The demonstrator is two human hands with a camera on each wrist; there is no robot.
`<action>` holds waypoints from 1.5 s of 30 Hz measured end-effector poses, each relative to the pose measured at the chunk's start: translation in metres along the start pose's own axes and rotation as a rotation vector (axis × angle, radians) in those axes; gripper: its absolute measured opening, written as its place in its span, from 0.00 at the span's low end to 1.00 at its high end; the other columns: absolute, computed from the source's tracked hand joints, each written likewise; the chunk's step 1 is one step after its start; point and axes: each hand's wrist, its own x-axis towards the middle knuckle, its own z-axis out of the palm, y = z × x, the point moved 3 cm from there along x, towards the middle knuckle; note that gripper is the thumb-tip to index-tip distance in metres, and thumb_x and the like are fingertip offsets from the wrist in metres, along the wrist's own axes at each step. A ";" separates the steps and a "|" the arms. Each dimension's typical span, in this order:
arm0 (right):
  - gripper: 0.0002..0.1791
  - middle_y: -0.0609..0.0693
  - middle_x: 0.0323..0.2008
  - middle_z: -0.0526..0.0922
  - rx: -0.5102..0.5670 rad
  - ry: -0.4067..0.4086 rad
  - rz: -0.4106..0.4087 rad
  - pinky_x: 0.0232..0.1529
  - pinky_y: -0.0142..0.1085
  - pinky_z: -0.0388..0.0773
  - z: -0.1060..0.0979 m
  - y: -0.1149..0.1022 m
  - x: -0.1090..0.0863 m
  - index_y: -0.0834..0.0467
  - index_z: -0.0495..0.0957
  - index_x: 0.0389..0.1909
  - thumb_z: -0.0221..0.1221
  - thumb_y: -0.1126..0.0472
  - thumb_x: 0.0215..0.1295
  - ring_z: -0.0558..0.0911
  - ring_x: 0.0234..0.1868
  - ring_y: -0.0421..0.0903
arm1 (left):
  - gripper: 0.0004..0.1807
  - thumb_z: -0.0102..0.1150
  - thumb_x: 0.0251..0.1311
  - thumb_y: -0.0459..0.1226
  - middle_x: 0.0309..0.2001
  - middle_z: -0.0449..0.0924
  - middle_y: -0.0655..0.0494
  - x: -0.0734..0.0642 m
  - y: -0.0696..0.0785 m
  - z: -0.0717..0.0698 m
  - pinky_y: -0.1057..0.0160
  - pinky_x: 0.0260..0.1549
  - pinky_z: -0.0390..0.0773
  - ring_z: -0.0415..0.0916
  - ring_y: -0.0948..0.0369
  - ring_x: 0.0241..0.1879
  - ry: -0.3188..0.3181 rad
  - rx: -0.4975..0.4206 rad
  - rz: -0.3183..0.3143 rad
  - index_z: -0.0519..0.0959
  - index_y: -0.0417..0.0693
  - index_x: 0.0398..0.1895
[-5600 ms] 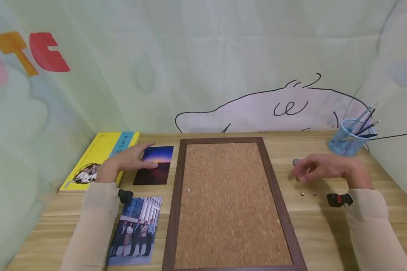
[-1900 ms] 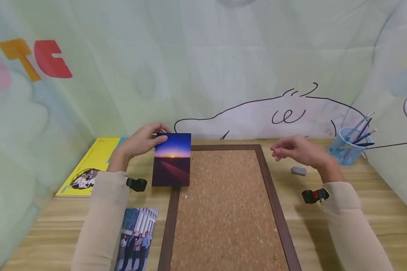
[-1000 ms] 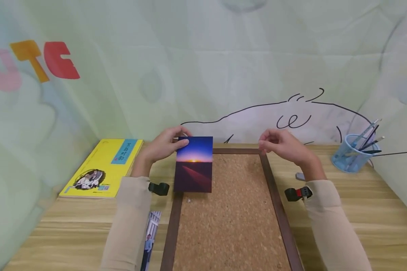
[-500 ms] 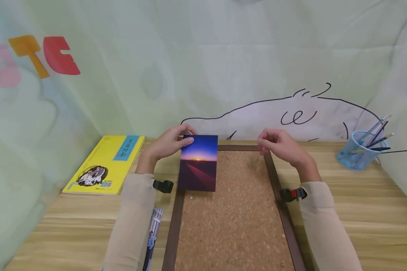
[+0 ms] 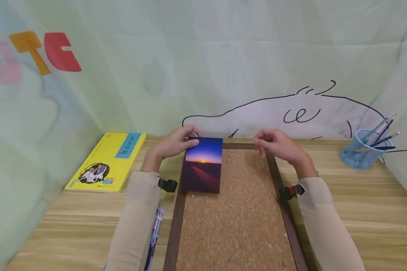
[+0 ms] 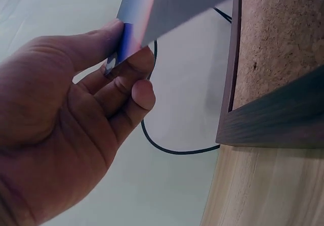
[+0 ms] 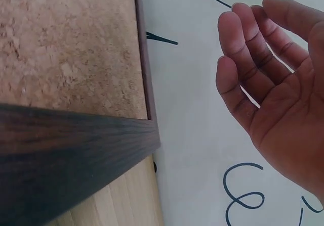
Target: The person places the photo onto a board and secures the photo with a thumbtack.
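Observation:
In the head view my left hand (image 5: 176,145) pinches a sunset photo (image 5: 203,165) at its upper left corner, thumb on the front and fingers behind. The photo is held over the upper left part of a cork board (image 5: 237,210) with a dark wood frame. In the left wrist view the photo (image 6: 167,13) stands edge-on between thumb and fingertips. My right hand (image 5: 274,145) hovers at the board's upper right corner, thumb and fingertips together on a tiny thumbtack, mostly hidden now. The right wrist view shows the right hand (image 7: 273,79) with its fingers bent.
A yellow book (image 5: 105,162) lies at the left. A blue mesh cup (image 5: 363,154) of pens and pencils stands at the back right. A group photo (image 5: 153,237) lies left of the board, mostly covered by the left sleeve. A printed curtain (image 5: 224,67) hangs behind.
The left hand picked the sunset photo off the table and carried it right over the board. The right hand moved from beside two thumbtacks to the board's upper right corner, a small glint at its fingertips.

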 end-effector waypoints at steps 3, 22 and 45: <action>0.13 0.61 0.32 0.80 -0.010 -0.010 0.007 0.34 0.43 0.77 0.002 0.000 0.006 0.64 0.76 0.42 0.55 0.56 0.76 0.79 0.35 0.61 | 0.10 0.54 0.73 0.36 0.53 0.77 0.48 0.001 0.001 0.001 0.48 0.54 0.73 0.73 0.50 0.56 -0.003 0.000 0.005 0.75 0.45 0.53; 0.12 0.60 0.37 0.83 -0.104 -0.074 0.026 0.45 0.44 0.78 0.015 -0.004 0.047 0.65 0.77 0.49 0.56 0.61 0.73 0.82 0.37 0.55 | 0.08 0.56 0.71 0.33 0.50 0.79 0.47 0.018 0.008 0.032 0.52 0.50 0.78 0.78 0.51 0.53 -0.116 0.013 0.035 0.75 0.40 0.49; 0.14 0.60 0.53 0.83 -0.258 -0.232 -0.026 0.59 0.50 0.73 0.064 0.000 0.119 0.64 0.80 0.55 0.54 0.65 0.74 0.80 0.56 0.55 | 0.18 0.60 0.69 0.33 0.54 0.79 0.45 0.011 -0.010 0.041 0.57 0.43 0.81 0.79 0.54 0.47 -0.304 -0.035 -0.050 0.74 0.39 0.60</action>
